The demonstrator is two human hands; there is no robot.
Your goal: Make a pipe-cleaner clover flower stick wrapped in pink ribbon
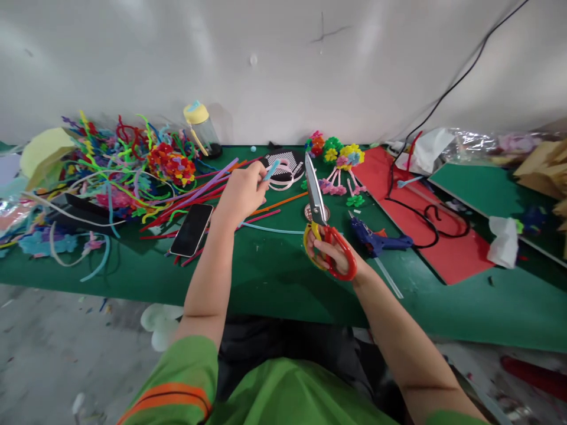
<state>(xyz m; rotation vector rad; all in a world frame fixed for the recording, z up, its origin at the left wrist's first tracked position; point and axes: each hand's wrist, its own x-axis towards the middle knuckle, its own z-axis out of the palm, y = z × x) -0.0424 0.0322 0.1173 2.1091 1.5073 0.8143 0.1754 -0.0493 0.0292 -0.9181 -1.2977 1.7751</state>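
Note:
My left hand [243, 192] reaches over the table with its fingers pinched on a short light-blue pipe cleaner [271, 170], whose free end points up and away. In my right hand [339, 254] is a pair of scissors [315, 192] with red and yellow handles; the fingers pass through the loops and the blades point away from me, seemingly together. A longer light-blue pipe cleaner [277, 229] lies on the table between the hands. Just beyond my left hand is a black-and-white patterned round pad [296, 158] with a pale pink band on it.
To the left are a phone [192, 229], loose pipe cleaners and a tangled heap [133, 153], with a yellow-lidded bottle [201, 130] behind. Fuzzy flowers [349, 156] stand at the back. Right of the scissors lie a blue glue gun [381, 241], its black cord and a red board [456, 248].

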